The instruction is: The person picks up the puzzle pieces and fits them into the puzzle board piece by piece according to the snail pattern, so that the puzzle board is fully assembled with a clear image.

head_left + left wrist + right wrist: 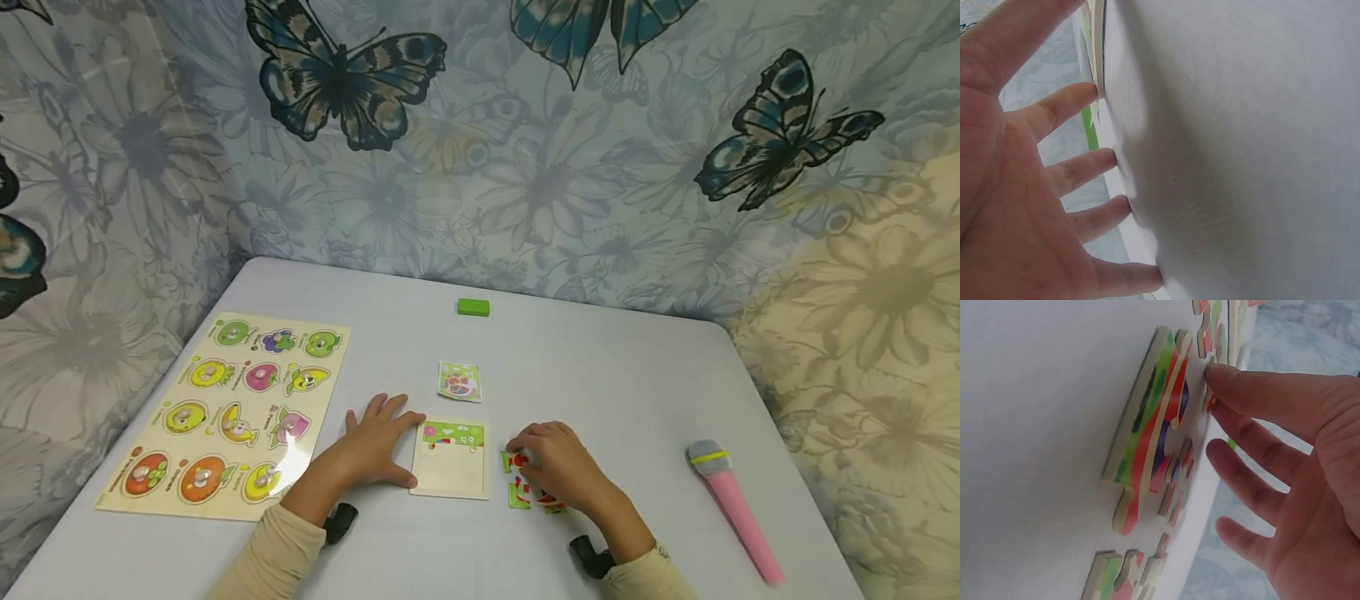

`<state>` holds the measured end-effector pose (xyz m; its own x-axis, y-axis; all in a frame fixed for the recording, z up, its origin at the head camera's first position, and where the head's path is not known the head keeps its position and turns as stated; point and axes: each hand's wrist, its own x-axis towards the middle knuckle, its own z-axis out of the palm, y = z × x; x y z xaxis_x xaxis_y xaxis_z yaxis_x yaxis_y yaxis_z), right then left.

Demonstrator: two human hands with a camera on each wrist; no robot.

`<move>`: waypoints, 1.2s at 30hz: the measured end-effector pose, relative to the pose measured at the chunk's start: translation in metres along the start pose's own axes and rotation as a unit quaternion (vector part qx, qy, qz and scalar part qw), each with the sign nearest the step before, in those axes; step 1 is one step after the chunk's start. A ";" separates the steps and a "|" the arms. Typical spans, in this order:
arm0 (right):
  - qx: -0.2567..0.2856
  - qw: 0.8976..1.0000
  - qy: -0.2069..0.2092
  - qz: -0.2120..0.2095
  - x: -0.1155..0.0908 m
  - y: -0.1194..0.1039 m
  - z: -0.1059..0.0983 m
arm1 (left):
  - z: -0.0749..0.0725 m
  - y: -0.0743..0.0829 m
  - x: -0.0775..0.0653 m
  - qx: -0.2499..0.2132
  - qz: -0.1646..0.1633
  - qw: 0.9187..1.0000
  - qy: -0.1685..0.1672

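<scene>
Likely picking step. Left hand (381,446) spread against puzzle board (452,477); right hand (564,465) seemingly pinching half-hidden red piece (518,460). Next calls for leftward fitting.

head view looks down from above, wrist views closely along the same tabletop (600,375)

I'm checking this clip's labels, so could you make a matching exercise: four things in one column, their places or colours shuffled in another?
1. Microphone
2. Block
3. Left hand
4. Right hand

A. at the tray's left edge
B. at the loose pieces
C. green, near the table's far edge
D. pink handle, grey head

Pairs: 1-D, 2-C, 3-A, 4-B
</scene>
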<state>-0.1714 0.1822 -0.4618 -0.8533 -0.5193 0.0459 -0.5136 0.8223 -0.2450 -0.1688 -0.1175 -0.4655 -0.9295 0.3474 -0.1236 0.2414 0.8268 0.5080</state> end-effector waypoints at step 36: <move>-0.111 0.981 0.067 -0.147 0.049 -0.077 0.028 | 0.000 -0.001 0.001 0.008 0.001 1.000 -0.007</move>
<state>-0.1713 0.0872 -0.4681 -0.6622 -0.7181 0.2141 -0.7331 0.6800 0.0133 -0.1697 -0.1179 -0.4656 -0.9254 0.3544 -0.1345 0.2475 0.8337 0.4937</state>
